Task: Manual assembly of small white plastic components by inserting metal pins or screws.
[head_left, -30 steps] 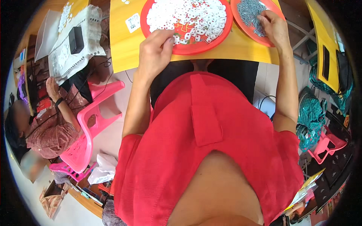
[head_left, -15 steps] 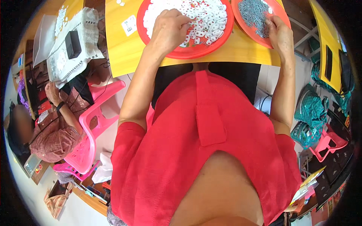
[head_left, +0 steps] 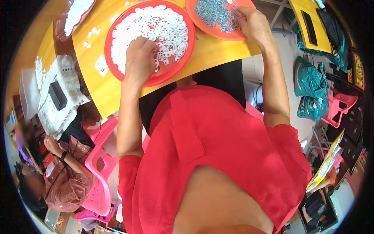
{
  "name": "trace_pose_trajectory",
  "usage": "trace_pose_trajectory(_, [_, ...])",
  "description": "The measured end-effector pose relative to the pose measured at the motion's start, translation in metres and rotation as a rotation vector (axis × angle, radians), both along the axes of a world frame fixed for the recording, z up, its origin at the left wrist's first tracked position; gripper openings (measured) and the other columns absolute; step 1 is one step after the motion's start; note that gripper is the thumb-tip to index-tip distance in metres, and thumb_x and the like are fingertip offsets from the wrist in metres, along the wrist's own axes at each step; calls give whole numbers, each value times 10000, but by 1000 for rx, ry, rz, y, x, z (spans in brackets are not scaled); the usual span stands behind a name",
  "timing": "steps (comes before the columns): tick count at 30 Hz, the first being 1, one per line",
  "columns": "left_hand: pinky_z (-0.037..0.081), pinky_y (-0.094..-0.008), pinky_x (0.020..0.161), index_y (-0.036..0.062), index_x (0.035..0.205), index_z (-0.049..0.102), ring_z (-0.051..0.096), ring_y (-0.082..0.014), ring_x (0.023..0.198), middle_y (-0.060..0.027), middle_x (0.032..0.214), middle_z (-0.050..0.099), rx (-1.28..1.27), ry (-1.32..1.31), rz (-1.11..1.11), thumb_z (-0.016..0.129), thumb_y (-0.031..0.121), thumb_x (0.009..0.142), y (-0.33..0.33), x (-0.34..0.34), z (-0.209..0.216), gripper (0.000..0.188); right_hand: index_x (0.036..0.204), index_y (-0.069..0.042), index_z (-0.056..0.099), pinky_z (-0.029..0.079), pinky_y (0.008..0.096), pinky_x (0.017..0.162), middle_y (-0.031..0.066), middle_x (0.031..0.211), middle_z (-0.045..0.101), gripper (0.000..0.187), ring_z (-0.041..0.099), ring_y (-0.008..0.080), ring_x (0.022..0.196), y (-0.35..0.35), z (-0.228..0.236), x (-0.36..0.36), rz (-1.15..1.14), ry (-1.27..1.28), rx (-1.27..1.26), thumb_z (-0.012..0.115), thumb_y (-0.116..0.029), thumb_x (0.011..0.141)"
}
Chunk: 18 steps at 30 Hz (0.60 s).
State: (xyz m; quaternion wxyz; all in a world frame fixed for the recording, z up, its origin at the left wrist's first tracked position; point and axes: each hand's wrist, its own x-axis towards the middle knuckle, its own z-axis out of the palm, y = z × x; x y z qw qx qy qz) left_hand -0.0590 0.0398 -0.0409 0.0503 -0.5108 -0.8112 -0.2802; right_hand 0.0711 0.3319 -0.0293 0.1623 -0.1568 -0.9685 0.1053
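Observation:
My left hand [head_left: 139,61] is over the near left part of a round red tray [head_left: 167,76], its fingers curled down among small white plastic pieces with holes [head_left: 150,23]. Its fingertips are mostly hidden behind the hand, so whatever they hold does not show. To the right, an orange-red plate [head_left: 230,36] bears a heap of thin grey metal nails or screws [head_left: 212,13]. My right hand [head_left: 257,28] reaches over this plate's right rim. Its thumb and fingers are closed together at the heap's edge, and what is between them is too small to make out.
Loose white pieces [head_left: 92,32] and a printed white card [head_left: 101,65] lie on the yellow table [head_left: 102,102]. A pinkish tray [head_left: 61,31] of white pieces stands far left. A co-worker [head_left: 70,171] sits left beside a pink chair [head_left: 102,156]. Green bags [head_left: 309,82] are at right.
The whole view has swung, so the tray and plate now appear further left. My left hand has come slightly nearer over the tray; my right hand has shifted toward the plate's right rim.

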Motion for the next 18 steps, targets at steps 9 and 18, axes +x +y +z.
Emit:
trace_pose_trajectory(9, [434,-326,611,-1,824,537,540,-297,687,-154,741,545,139,-346,217,546,-51,721,-21,27,17,115,864,10,580,431,382,636,194,747,580,180,570,338,726,-21,8,0,135,-308,-203,592,-68,702])
trace_pose_trajectory(18, [426,-229,573,-27,854,584,524,-98,657,-72,750,577,346,-511,342,570,-8,783,-36,41,21,75,846,16,585,437,275,608,84,670,599,120,571,161,642,-18,4,1,45,-150,-551,577,-71,763])
